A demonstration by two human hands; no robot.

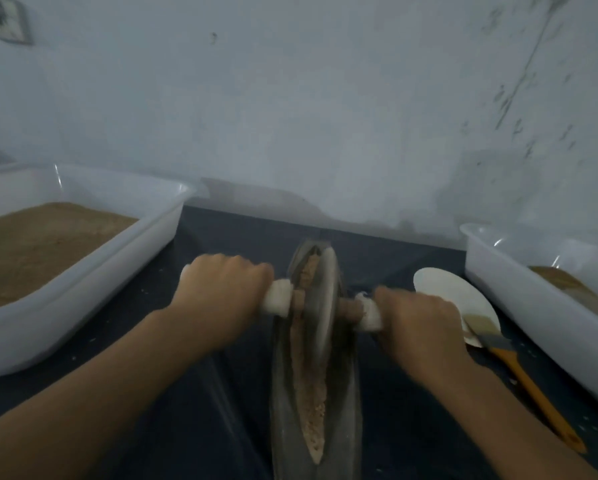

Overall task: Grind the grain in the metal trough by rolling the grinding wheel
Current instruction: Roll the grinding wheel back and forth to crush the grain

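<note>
A long grey metal trough (pixel 346 420) lies lengthwise in front of me on the dark surface. Brown crushed grain (pixel 313 403) fills its narrow groove. The metal grinding wheel (pixel 322 299) stands on edge in the far half of the trough, blurred. An axle runs through it with white-wrapped handles on both sides. My left hand (pixel 221 289) grips the left handle (pixel 278 299). My right hand (pixel 419 323) grips the right handle (pixel 370 315).
A white plastic tub (pixel 83 271) of brown ground grain sits at the left. Another white tub (pixel 533 306) with some grain stands at the right. A white plate (pixel 446 292) and an orange-handled brush (pixel 526 375) lie between the trough and the right tub. A pale wall rises behind.
</note>
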